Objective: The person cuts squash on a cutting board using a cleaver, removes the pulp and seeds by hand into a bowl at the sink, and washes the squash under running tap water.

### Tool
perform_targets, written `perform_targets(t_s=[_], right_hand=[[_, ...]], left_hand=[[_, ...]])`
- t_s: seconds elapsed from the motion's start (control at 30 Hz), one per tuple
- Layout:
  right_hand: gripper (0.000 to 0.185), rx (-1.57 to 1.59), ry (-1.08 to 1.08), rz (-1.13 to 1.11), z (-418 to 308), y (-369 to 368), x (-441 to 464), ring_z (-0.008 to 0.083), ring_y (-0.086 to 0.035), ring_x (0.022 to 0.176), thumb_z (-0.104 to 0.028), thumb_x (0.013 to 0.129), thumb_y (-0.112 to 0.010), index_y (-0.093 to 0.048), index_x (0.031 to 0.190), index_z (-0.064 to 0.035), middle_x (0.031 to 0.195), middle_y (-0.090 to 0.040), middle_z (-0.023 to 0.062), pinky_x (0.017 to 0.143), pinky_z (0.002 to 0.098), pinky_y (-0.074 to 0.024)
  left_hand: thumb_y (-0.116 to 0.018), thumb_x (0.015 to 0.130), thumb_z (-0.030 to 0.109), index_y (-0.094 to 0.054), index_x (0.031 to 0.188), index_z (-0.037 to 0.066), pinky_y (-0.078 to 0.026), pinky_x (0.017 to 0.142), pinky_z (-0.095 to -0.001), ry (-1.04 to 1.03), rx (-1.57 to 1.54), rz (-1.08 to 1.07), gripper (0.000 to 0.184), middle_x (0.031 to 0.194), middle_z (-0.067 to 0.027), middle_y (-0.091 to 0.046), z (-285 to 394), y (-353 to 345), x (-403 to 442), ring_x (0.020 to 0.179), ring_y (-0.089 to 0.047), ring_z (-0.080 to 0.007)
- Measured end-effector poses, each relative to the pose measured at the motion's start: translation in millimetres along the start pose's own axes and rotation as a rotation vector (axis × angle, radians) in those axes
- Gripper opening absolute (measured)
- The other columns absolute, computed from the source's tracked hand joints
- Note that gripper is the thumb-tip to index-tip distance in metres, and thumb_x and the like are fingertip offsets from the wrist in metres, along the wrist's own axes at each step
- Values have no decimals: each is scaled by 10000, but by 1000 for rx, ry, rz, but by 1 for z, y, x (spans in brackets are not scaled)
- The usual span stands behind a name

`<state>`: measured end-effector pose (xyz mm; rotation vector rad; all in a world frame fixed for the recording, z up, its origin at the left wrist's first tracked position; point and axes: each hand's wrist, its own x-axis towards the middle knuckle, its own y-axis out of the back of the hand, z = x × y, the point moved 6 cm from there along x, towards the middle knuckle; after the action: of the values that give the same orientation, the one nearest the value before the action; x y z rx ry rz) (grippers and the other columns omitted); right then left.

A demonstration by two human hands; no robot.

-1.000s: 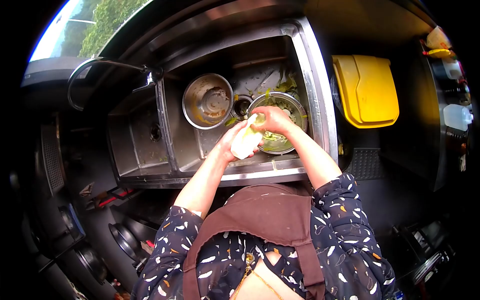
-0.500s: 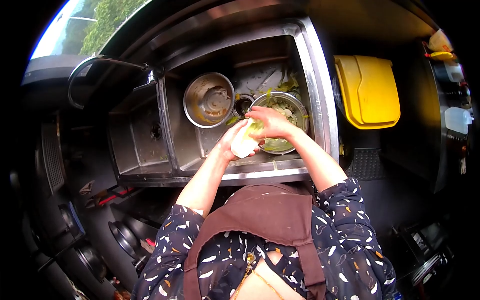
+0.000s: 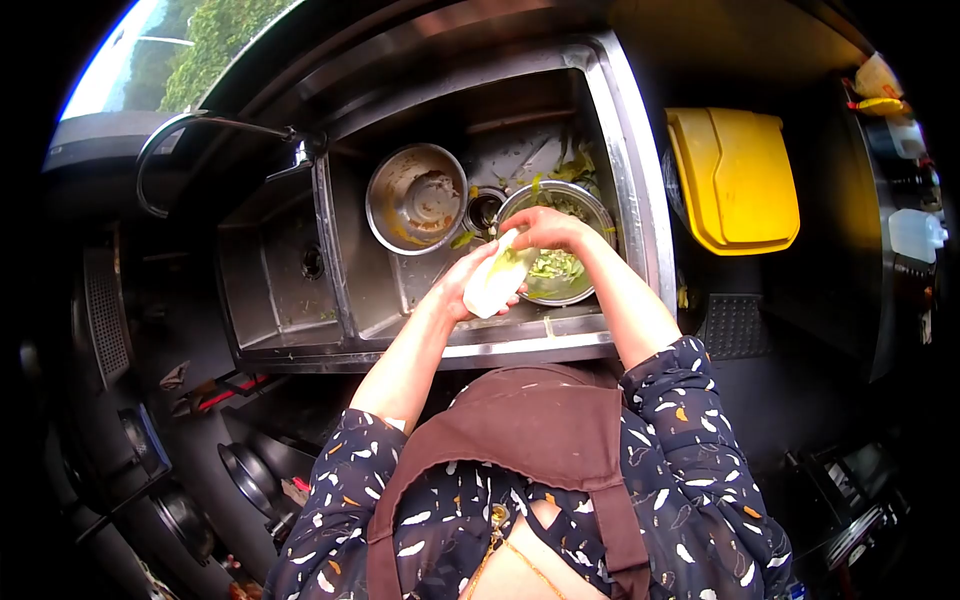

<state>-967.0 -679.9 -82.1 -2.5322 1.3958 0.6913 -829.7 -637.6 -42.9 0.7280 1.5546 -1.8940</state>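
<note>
My left hand [image 3: 460, 287] is wrapped around a pale white and green leafy vegetable [image 3: 495, 284], held over the sink's front part. At the vegetable's upper end, my right hand [image 3: 546, 230] has its fingers closed on the leaf tip. Beneath and beyond my right hand sits a metal bowl [image 3: 604, 219] with chopped green and white bits [image 3: 556, 266] inside. To its left stands a second metal bowl [image 3: 416, 200] with brownish residue on its inner wall.
The steel sink [image 3: 648, 200] has a drain [image 3: 484, 210] between the bowls and green scraps [image 3: 575, 170] behind them. A tap [image 3: 215, 122] arches at the left, over another basin [image 3: 290, 290]. A yellow bin lid [image 3: 735, 182] lies to the right.
My right hand moved down along the vegetable, then back up to its upper end. My left hand has stayed nearly in place, still holding the vegetable.
</note>
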Motion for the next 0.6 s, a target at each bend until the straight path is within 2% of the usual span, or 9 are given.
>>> perform_targets(t_s=[0.07,0.17,0.2,0.23,0.33,0.43,0.53,0.57,0.6], right_hand=[[695,-152,1,8,-8,-2,-8,228,-554,1137,-226,653,-743,-525,1294,-69,1249,-574,141,944,325,-439],[703,-305,-39,-42,-31,-9,-16,223,-570,1108,-240,643,-750,-532,1288,-67,1207,-603,132,941,315,-437],[675,-253,-121,-147,-20,-9,-11,214,-586,1076,-247,637,-757,-560,1254,-57,1146,-634,127,934,295,-437],[550,-159,-51,-104,0,-3,-1,207,-627,985,-215,676,-745,-611,1188,-64,1078,-658,101,844,303,-487],[347,304,-461,166,31,23,-19,173,-663,849,-153,801,-637,-637,1142,-91,1044,-659,59,652,302,-514],[597,238,-340,101,45,23,-17,195,-619,996,-301,809,-673,-478,1330,-84,1178,-604,106,685,324,-527],[1050,-97,-183,120,2,1,-24,270,-558,1116,-467,643,-773,-256,1435,-9,1308,-504,218,831,356,-510],[1122,-129,-39,181,7,-11,-13,280,-548,1142,-503,591,-792,-250,1432,5,1316,-486,242,873,349,-491],[1039,-152,-26,242,1,-13,-17,293,-566,1113,-481,602,-787,-324,1393,8,1274,-519,242,878,356,-485]], left_hand=[[-447,929,476,-446,1235,76,-567,485,-386,17,-24,-29,503,924,-278,-620,-3,0,-1,644,-654,-330],[-420,930,508,-470,1216,54,-565,492,-380,11,97,86,540,877,-215,-644,-7,2,1,637,-662,-290],[-430,933,493,-469,1228,66,-565,490,-391,22,152,121,521,903,-232,-644,-8,3,1,640,-664,-303],[-439,936,478,-468,1239,77,-566,489,-401,32,209,159,503,929,-248,-643,-7,5,-1,643,-667,-316],[-431,939,477,-470,1256,75,-573,500,-394,40,121,52,513,924,-239,-647,-6,3,-11,637,-667,-310],[-414,945,473,-450,1284,73,-579,509,-391,18,78,5,525,927,-250,-640,-2,0,-12,649,-668,-316],[-402,947,477,-441,1286,69,-578,510,-399,-27,37,29,532,925,-255,-633,-1,3,-4,652,-666,-317],[-402,942,497,-463,1245,63,-574,508,-392,-48,58,59,533,892,-223,-637,-1,2,-2,654,-664,-305],[-403,937,517,-485,1205,56,-570,506,-385,-68,80,89,540,859,-191,-642,0,1,-1,656,-662,-294]])
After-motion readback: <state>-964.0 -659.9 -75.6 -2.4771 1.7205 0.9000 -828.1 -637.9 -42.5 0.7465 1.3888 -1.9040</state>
